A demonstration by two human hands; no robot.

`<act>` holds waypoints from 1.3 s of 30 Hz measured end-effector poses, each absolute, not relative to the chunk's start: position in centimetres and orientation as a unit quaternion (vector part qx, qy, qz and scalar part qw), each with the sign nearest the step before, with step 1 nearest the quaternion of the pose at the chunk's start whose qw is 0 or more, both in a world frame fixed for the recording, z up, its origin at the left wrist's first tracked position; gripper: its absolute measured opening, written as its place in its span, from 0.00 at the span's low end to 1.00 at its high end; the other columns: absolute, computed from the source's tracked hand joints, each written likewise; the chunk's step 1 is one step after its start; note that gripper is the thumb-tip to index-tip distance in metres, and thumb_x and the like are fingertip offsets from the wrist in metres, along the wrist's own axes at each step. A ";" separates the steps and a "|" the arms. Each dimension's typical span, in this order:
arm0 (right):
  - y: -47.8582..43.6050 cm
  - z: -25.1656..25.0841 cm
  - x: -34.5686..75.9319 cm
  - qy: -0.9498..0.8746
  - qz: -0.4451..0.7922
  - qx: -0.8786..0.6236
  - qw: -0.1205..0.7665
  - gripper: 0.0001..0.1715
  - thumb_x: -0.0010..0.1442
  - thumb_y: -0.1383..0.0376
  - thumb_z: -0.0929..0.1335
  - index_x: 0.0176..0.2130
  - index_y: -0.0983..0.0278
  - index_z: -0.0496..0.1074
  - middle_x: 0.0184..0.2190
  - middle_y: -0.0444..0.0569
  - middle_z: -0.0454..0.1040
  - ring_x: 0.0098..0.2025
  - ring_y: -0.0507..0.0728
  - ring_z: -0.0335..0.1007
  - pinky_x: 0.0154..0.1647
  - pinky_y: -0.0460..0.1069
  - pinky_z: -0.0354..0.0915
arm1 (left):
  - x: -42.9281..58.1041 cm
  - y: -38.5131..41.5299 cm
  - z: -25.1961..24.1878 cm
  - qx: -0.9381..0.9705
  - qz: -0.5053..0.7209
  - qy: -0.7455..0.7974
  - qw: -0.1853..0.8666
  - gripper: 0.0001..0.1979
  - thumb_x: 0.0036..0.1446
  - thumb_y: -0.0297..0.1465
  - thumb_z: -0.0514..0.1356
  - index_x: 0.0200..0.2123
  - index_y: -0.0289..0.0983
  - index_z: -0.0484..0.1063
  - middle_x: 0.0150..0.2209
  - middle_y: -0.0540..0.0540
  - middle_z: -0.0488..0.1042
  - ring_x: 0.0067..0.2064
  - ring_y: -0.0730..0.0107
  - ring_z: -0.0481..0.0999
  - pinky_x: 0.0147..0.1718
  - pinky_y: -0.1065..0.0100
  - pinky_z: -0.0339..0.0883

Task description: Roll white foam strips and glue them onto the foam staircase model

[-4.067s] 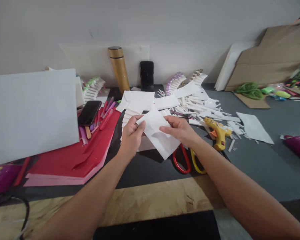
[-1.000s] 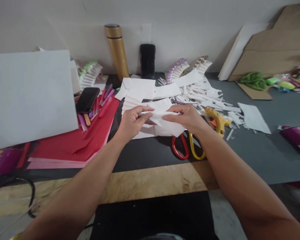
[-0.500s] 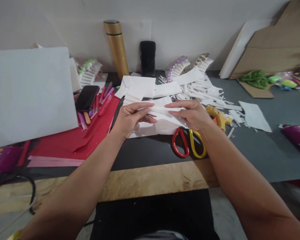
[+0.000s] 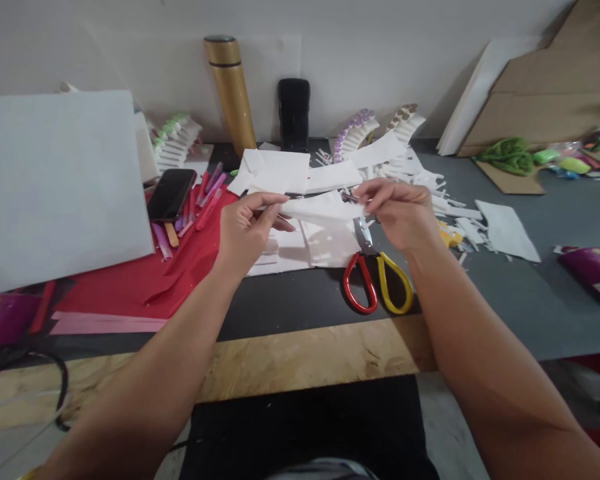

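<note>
A strip of white paper [image 4: 320, 208] stretches between my two hands above the table. My left hand [image 4: 250, 227] pinches its left end between thumb and fingers. At the other end, my right hand [image 4: 397, 210] has its fingertips closed on the strip's right tip. More white sheets [image 4: 330, 243] lie on the table below the strip. Scissors [image 4: 367, 267] with one red and one yellow handle rest just below my right hand, their blades partly over the paper. A yellow tool [image 4: 450, 235] is mostly hidden behind my right wrist.
Cut white paper pieces [image 4: 433, 193] are scattered to the right. Red sheets [image 4: 145, 280] and a phone [image 4: 173, 195] lie left, beside a large white board [image 4: 60, 187]. A gold bottle [image 4: 230, 93] stands at the wall. A purple device [image 4: 593, 272] lies far right.
My hands have moved apart; the right one went right and slightly up. More of the paper strip now shows between them, and the scissors' blades have come into view.
</note>
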State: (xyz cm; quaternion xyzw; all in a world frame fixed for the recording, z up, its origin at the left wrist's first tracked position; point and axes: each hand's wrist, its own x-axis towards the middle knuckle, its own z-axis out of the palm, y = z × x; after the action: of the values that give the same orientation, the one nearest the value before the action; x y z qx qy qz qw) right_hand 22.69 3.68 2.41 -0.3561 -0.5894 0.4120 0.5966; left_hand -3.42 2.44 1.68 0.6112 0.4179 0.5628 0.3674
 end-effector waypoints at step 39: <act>0.8 4.0 18.6 -0.488 0.704 -0.429 0.287 0.12 0.55 0.61 0.75 0.27 0.66 0.76 0.16 0.41 0.64 0.15 0.44 0.44 0.14 0.43 0.41 | -2.5 1.2 1.1 0.916 0.270 0.294 -0.039 0.13 0.68 0.24 0.48 0.41 0.36 0.73 0.36 0.42 0.78 0.37 0.62 0.76 0.36 0.64 0.66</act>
State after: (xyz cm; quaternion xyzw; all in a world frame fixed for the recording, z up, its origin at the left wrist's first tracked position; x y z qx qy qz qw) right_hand 18.56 0.81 4.01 -0.4291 -0.4878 0.7037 0.2875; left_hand -2.49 1.18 1.09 0.9160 0.2940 0.2703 -0.0387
